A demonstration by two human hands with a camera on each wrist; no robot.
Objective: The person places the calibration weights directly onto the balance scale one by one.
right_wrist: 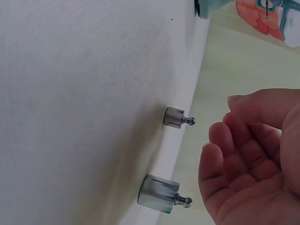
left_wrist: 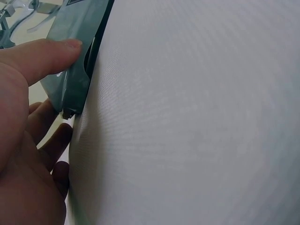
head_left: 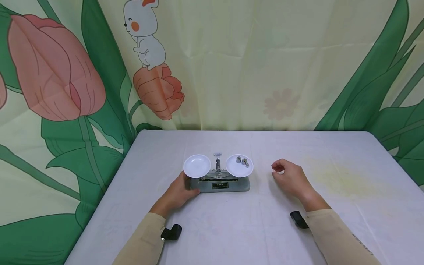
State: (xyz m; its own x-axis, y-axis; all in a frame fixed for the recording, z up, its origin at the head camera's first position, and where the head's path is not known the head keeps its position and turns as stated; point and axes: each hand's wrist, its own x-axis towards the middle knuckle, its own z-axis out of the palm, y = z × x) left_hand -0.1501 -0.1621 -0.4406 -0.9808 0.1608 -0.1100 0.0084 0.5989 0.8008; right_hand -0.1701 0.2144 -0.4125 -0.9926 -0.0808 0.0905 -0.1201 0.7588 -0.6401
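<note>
A grey-green pan balance (head_left: 220, 185) with two white pans stands on the table. The left pan (head_left: 197, 166) is bare; the right pan (head_left: 236, 170) bears small metal weights (head_left: 244, 161). My left hand (head_left: 179, 192) grips the left end of the base, its thumb (left_wrist: 56, 56) along the front and fingers behind. To the right of the balance, my right hand (head_left: 291, 178) hovers above the table with fingers loosely bent and nothing between them. In the right wrist view a smaller knobbed metal weight (right_wrist: 173, 117) and a larger one (right_wrist: 158, 193) stand beside that hand.
White cloth (head_left: 218, 228) covers the table. Behind it hangs a curtain (head_left: 232, 73) printed with tulips, leaves and a rabbit. Each wrist carries a black camera, one at the left sleeve (head_left: 140, 237) and one at the right sleeve (head_left: 338, 233).
</note>
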